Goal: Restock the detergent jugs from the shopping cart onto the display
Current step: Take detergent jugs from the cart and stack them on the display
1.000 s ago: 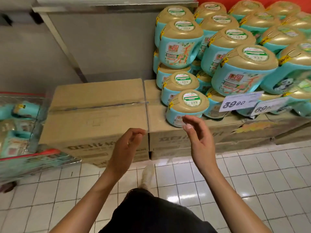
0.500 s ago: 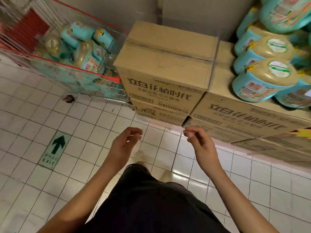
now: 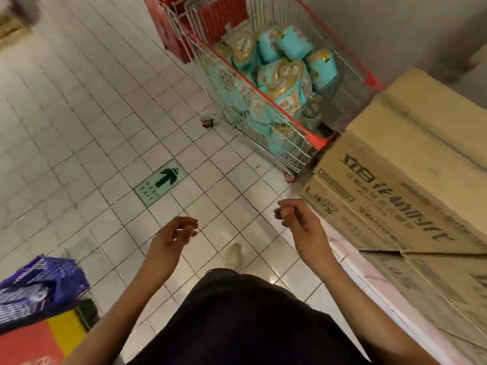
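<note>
Floor: white square tile, glossy, with a green EXIT arrow sticker set in it. Grey wall top right.

Detergent jugs: teal bodies, gold caps, printed labels. They lie piled loose in the shopping cart, tipped at mixed angles, some caps up and some sideways. Pile sits below the cart rim. Blurred, so I can't count them or read the labels.

Cart: wire basket, red rim trim. It stands ahead and slightly right. Its near corner is against the stacked cardboard boxes on the right; the far side is close to the wall. Red crate-like unit just behind it.

Left hand and right hand: both empty, fingers loosely curled, held apart over the floor and short of the cart. Right hand is near the box edge, not touching.

Open tile between hands and cart and all along the cart's left side. Purple bag at lower left, well clear.
</note>
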Demonstrator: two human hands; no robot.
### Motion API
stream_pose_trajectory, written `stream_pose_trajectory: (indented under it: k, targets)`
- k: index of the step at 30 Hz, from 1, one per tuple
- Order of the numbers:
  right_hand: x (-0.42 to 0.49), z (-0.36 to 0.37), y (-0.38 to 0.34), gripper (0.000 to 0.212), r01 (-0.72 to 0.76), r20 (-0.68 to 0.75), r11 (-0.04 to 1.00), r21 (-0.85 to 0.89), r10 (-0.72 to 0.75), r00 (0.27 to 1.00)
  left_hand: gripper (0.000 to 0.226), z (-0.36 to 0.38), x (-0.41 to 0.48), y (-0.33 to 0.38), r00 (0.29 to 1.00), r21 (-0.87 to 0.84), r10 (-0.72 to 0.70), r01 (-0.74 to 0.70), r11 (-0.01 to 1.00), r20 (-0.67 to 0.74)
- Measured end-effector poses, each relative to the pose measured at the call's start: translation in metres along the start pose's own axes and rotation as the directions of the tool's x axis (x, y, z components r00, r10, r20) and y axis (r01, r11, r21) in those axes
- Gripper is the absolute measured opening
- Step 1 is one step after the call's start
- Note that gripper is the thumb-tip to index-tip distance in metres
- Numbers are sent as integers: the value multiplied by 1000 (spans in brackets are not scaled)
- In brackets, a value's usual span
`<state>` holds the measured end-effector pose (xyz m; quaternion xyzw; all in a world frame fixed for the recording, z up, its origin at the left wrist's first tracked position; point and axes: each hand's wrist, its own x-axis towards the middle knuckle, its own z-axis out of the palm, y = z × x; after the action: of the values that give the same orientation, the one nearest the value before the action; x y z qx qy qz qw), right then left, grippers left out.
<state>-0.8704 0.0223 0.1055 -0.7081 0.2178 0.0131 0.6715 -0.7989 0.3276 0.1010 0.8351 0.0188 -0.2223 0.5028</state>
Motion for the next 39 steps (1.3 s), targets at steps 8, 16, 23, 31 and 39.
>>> stream_pose_trajectory:
  k: [8,16,23,31,39]
  targets:
    - [101,56,-35,21,-44,0,997,-71,44,999,21,-66,95,10,999,-45,-3,1,999,-43]
    - [194,45,-55,22,-119,-55,989,-89,115,992,17,-52,223,88,994,-84,109,-107,991,25]
    - [328,8,-79,22,-161,-96,987,-32,157,983,16,-28,350,157,991,-47,117,-114,992,64]
    - [485,-27,-129,23,-123,-55,992,-24,122,991,18,-25,457,218,996,5,44,-44,999,80]
    - [583,-49,-140,21,-212,-162,977,29,214,963,19,-7,570,255,978,24,39,-45,999,204]
